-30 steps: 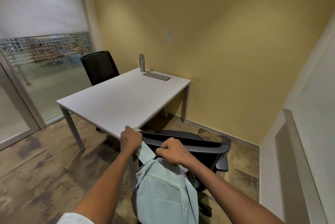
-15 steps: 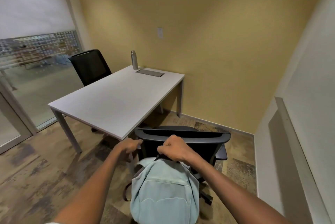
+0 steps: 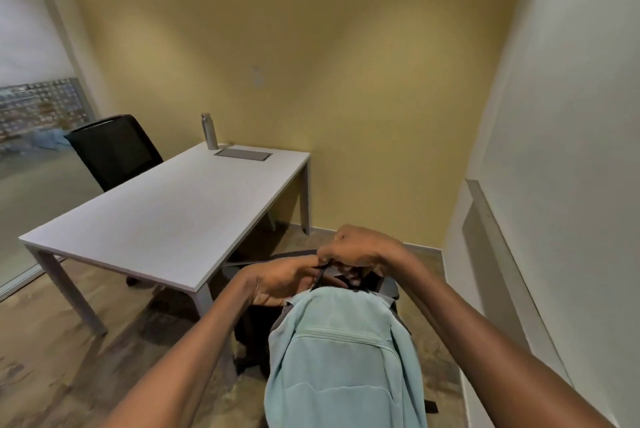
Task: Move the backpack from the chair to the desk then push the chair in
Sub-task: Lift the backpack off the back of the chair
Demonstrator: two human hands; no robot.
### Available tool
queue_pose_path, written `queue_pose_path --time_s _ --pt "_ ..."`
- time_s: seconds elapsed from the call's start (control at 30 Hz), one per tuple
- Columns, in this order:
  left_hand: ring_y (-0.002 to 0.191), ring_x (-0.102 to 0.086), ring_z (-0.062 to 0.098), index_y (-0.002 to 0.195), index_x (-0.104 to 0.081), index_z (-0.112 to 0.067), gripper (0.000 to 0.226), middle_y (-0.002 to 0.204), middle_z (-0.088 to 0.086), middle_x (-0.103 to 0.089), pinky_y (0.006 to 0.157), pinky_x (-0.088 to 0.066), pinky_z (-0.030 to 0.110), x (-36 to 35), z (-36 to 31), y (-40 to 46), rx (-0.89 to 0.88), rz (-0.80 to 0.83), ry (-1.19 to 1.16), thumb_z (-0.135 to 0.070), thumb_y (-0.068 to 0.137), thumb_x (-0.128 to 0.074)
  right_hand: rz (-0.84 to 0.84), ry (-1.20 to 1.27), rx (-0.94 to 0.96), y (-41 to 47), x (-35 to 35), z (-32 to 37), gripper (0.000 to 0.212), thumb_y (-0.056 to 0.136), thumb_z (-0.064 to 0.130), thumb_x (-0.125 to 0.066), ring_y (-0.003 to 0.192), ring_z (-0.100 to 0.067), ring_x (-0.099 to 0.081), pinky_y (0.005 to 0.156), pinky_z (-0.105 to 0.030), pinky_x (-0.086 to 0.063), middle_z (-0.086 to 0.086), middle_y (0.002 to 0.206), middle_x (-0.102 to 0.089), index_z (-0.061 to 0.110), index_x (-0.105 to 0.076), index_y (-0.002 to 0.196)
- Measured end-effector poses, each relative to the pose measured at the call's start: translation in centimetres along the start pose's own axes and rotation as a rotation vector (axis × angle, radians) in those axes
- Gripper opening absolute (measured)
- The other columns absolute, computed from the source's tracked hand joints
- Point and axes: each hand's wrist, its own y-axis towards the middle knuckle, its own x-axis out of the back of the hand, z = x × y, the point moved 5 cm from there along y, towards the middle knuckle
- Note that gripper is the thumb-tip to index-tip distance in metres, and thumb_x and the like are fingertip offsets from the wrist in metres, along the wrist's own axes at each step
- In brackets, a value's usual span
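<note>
A light blue backpack (image 3: 343,358) hangs upright in front of me, low in the view. My right hand (image 3: 360,251) is closed on its dark top handle. My left hand (image 3: 280,280) grips the top of the backpack just left of the right hand, and the two hands touch. The black chair (image 3: 388,286) is mostly hidden behind the backpack; only bits of its backrest and dark lower part show. The white desk (image 3: 166,220) stands to the left, with its near corner close to my left forearm.
A second black chair (image 3: 114,150) stands at the desk's far side. A metal bottle (image 3: 209,131) and a flat grey panel (image 3: 242,154) sit at the desk's far end. A glass wall (image 3: 38,137) is on the left, and a white wall with a ledge (image 3: 502,237) is on the right.
The backpack has risen in front of the chair's backrest. My left hand has moved right to join the right hand at the top handle. The view has shifted to the right.
</note>
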Motion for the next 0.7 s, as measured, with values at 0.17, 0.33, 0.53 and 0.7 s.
queue_pose_path --time_s 0.17,0.33,0.53,0.7 --pt "0.093 -0.068 0.020 0.125 -0.062 0.001 0.091 0.107 0.011 -0.070 0.083 -0.053 0.029 -1.9 -1.7 3.1 -0.060 0.058 0.037 -0.077 0.085 -0.039 -0.055 0.120 -0.118 -1.7 4.7 -2.6 0.052 0.080 0.061 -0.066 0.049 -0.021 -0.051 0.059 -0.032 -0.047 0.000 0.051 -0.057 0.011 -0.062 0.066" --pt "0.109 -0.068 0.013 0.119 -0.067 -0.029 0.046 0.117 -0.005 -0.072 0.099 -0.052 0.040 -4.4 -4.1 5.3 -0.341 -0.084 0.626 -0.058 0.083 -0.070 -0.181 0.306 -0.208 -3.7 9.6 -5.1 0.066 0.088 0.071 -0.052 0.046 -0.020 -0.039 0.056 -0.032 -0.042 0.000 0.047 -0.043 0.012 -0.049 0.061" --pt "0.067 -0.055 0.003 0.091 -0.068 -0.014 0.023 0.082 0.004 -0.071 0.063 -0.039 0.029 -7.7 -8.2 8.7 -0.604 -0.401 0.736 -0.033 0.098 -0.058 -0.318 0.255 -0.211 -5.6 14.4 -7.0 0.061 0.090 0.061 -0.058 0.048 -0.021 -0.037 0.058 -0.033 -0.040 -0.001 0.047 -0.041 0.011 -0.046 0.057" --pt "0.072 -0.056 0.011 0.092 -0.070 -0.018 0.018 0.087 0.012 -0.071 0.065 -0.041 0.031 -10.2 -11.3 12.9 -0.684 -0.360 0.644 -0.029 0.098 -0.058 -0.459 0.141 -0.140 -7.3 18.6 -10.2 0.050 0.086 0.050 -0.071 0.055 -0.021 -0.052 0.061 -0.031 -0.048 -0.002 0.060 -0.059 0.005 -0.060 0.067"
